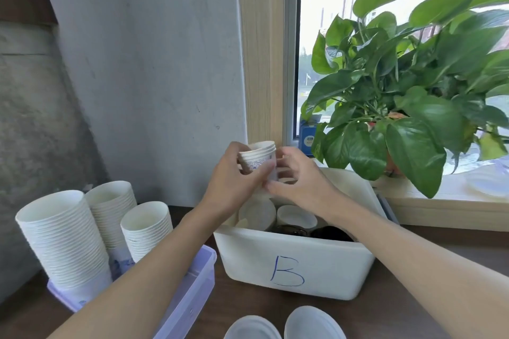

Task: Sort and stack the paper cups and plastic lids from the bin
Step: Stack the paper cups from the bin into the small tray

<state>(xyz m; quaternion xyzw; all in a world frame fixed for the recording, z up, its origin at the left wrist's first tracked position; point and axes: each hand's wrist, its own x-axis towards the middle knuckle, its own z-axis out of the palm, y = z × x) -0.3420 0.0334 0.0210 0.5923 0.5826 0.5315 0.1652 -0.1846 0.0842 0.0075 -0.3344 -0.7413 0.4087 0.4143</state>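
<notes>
Paper cups, a small nested stack, gripped by left hand over the bin; right hand pinches them from 3 o'clock. Tall stacks sit at 8 o'clock.

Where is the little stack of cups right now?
The stack of cups is in the middle of the head view, held in the left hand and right hand just above the white bin marked B.

The dark table carries a white bin marked B toward its back edge, a lilac tray just left of it, and two lids at the front edge.
</notes>
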